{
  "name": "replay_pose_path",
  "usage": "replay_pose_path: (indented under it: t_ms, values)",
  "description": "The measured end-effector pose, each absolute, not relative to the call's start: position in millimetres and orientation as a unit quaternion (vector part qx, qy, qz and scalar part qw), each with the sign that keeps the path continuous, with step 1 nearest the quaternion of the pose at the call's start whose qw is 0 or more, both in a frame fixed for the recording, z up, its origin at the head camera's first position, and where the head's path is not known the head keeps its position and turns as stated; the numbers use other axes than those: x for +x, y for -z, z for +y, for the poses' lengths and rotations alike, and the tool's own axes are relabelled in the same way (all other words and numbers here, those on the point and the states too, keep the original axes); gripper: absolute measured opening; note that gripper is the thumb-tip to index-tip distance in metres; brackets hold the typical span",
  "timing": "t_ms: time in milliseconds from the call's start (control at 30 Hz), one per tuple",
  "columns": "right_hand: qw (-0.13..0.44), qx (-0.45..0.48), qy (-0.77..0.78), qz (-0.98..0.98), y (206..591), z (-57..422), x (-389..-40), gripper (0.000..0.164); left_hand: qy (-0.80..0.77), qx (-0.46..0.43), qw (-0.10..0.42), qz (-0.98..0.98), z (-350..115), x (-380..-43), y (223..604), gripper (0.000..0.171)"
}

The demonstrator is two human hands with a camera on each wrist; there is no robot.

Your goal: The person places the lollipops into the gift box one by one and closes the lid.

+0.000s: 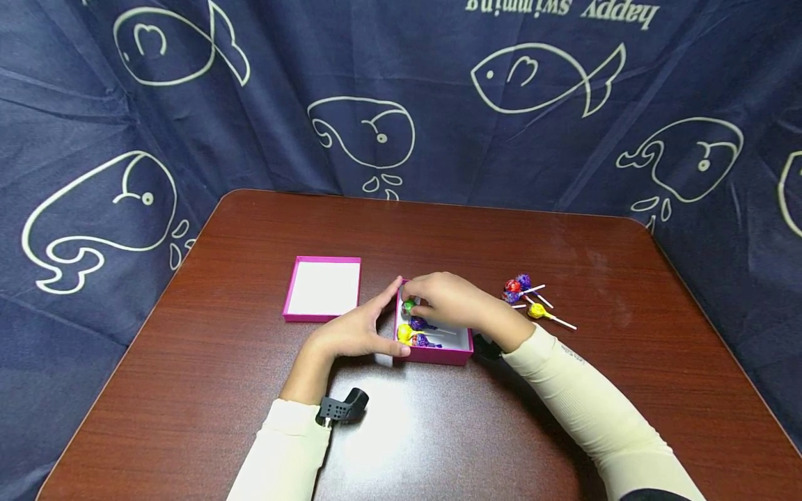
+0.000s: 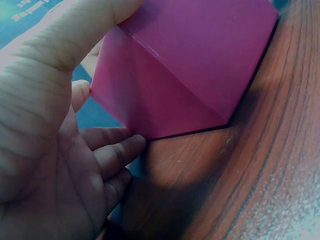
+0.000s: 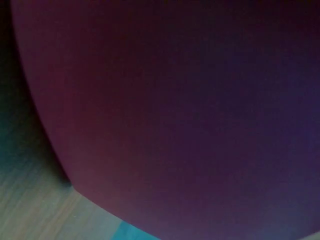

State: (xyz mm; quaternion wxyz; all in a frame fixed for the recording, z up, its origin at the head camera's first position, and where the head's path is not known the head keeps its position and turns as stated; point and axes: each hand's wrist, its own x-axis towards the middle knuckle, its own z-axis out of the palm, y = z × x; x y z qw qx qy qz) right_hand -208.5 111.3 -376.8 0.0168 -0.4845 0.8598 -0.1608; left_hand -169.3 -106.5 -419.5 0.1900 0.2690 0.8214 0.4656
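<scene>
My left hand [image 1: 356, 332] holds a pink box [image 1: 441, 355] at its left end, thumb at the near corner and fingers spread toward the far one. In the left wrist view, the thumb and fingertips touch the pink walls. My right hand [image 1: 452, 299] reaches into the box from the right, its thumb and fingers around a green-wrapped lollipop [image 1: 409, 307]. Nearer me in the box lie a purple lollipop [image 1: 418, 323], a yellow lollipop [image 1: 406, 334] and another purple-and-red lollipop [image 1: 423, 341], heads to the left. The right wrist view shows mostly a dark pink box wall [image 3: 150, 125].
A pink lid [image 1: 323, 287] with a white inside lies to the left of the box. Several lollipops lie to the right, among them a red one [image 1: 512, 286] and a yellow one [image 1: 537, 311]. A dark blue curtain [image 1: 438, 153] hangs behind the brown table [image 1: 250, 229].
</scene>
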Motion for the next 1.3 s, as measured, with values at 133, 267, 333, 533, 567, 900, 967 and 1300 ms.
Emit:
replay_pose_path:
  t_ms: [133, 267, 333, 533, 567, 900, 967, 1300]
  values:
    - [0.018, -0.487, 0.163, 0.858, 380.9, 110.3, -210.5, 0.012, -0.462, 0.268, 0.189, 0.824, -106.8, -169.5, 419.7, 0.119]
    - [0.024, -0.486, 0.166, 0.858, 384.8, 109.3, -212.6, 0.014, -0.463, 0.268, 0.188, 0.824, -106.6, -169.5, 419.5, 0.119]
    - [0.029, -0.485, 0.168, 0.858, 386.4, 108.9, -213.4, 0.014, -0.465, 0.269, 0.188, 0.822, -106.3, -169.6, 419.3, 0.119]
    - [0.044, -0.481, 0.181, 0.857, 388.5, 108.4, -214.5, 0.013, -0.465, 0.271, 0.187, 0.822, -106.4, -169.5, 418.9, 0.118]
    - [0.044, -0.481, 0.183, 0.856, 388.5, 108.3, -214.6, 0.013, -0.465, 0.271, 0.186, 0.822, -106.6, -169.4, 418.9, 0.118]
    - [0.045, -0.486, 0.190, 0.852, 391.3, 107.5, -214.6, 0.013, -0.467, 0.268, 0.189, 0.821, -107.1, -169.4, 420.3, 0.118]
    - [0.044, -0.487, 0.188, 0.852, 391.4, 107.6, -213.7, 0.013, -0.470, 0.269, 0.189, 0.819, -107.1, -169.5, 420.9, 0.118]
    - [0.022, -0.472, 0.172, 0.864, 385.0, 113.6, -206.7, 0.010, -0.471, 0.268, 0.188, 0.819, -108.0, -169.1, 420.0, 0.118]
